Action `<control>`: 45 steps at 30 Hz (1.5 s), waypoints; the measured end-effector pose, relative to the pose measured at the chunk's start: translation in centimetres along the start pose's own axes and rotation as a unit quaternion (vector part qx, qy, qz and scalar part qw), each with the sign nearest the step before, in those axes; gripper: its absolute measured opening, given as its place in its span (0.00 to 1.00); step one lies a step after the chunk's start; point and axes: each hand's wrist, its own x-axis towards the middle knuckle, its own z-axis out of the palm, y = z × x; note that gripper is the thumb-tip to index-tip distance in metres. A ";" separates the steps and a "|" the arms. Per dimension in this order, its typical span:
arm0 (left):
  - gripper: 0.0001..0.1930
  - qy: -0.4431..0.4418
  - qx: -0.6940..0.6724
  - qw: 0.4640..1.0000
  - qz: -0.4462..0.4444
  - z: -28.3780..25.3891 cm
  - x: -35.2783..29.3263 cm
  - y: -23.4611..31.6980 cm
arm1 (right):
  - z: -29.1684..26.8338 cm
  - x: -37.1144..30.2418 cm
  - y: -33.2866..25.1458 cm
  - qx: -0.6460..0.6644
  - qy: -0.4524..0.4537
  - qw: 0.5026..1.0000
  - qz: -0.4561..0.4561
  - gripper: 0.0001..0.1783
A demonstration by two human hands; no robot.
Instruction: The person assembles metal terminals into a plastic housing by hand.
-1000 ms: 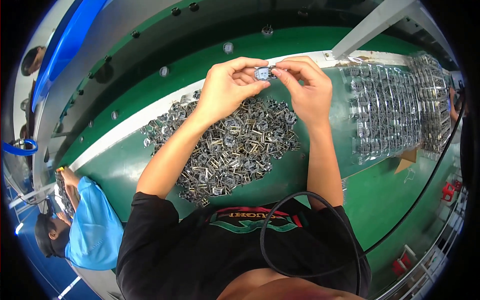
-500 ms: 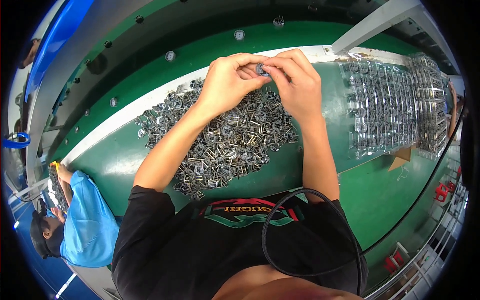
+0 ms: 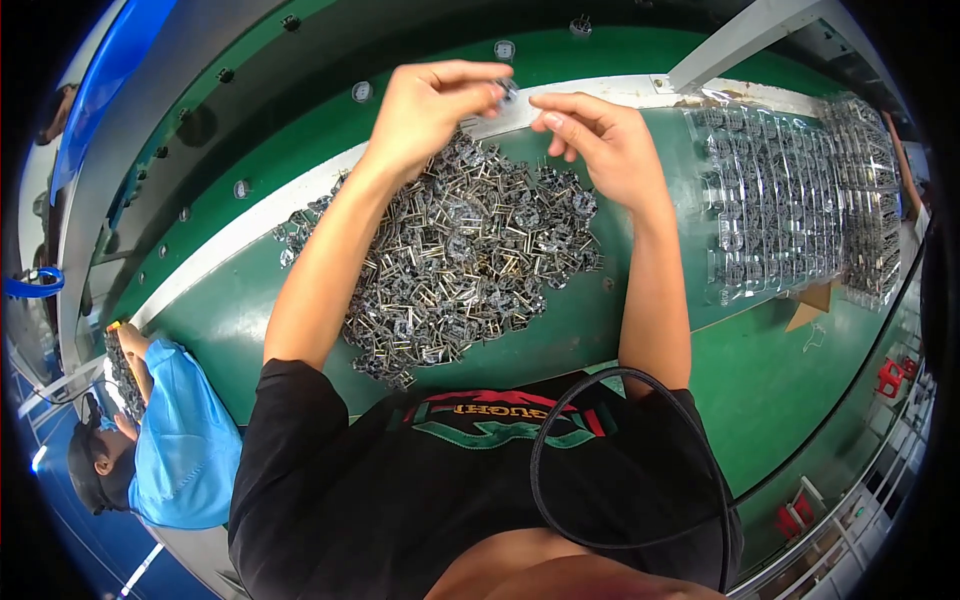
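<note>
My left hand point(image 3: 425, 115) pinches a small round electronic part point(image 3: 507, 92) between thumb and fingertips, blurred by motion, above the white rail. To the right of it is my right hand point(image 3: 612, 148), thumb and index finger apart and the other fingers loosely bent, with nothing visible between them. Below both hands a large heap of small dark parts with metal pins point(image 3: 460, 265) lies on the green tabletop point(image 3: 225, 310).
Beyond the white rail point(image 3: 250, 217) runs a green belt with spaced-out parts point(image 3: 504, 50). Clear plastic trays of parts point(image 3: 770, 205) are stacked at right, near a grey post point(image 3: 750, 45). A person in blue point(image 3: 185, 435) works at left. A black cable point(image 3: 535, 470) loops across my front.
My hands have separated. The left has moved up and left with the small round part toward the belt; the right has let go of it and shifted slightly right.
</note>
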 end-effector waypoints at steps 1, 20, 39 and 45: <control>0.14 0.018 0.034 0.999 -0.005 -0.7 1.1 -0.4 | -0.5 -0.1 0.0 0.000 0.002 1.000 -0.001 0.13; 0.18 0.098 0.474 0.836 0.260 -0.3 10.6 -3.9 | -0.9 0.3 0.7 -0.026 0.086 0.996 0.010 0.08; 0.18 -0.062 -0.034 0.997 -0.007 3.9 0.0 0.8 | 0.2 0.3 0.2 -0.100 0.250 0.935 -0.231 0.06; 0.17 -0.034 -0.048 0.998 0.017 3.9 -1.7 1.4 | 1.2 0.1 -0.5 -0.164 0.192 0.923 -0.289 0.06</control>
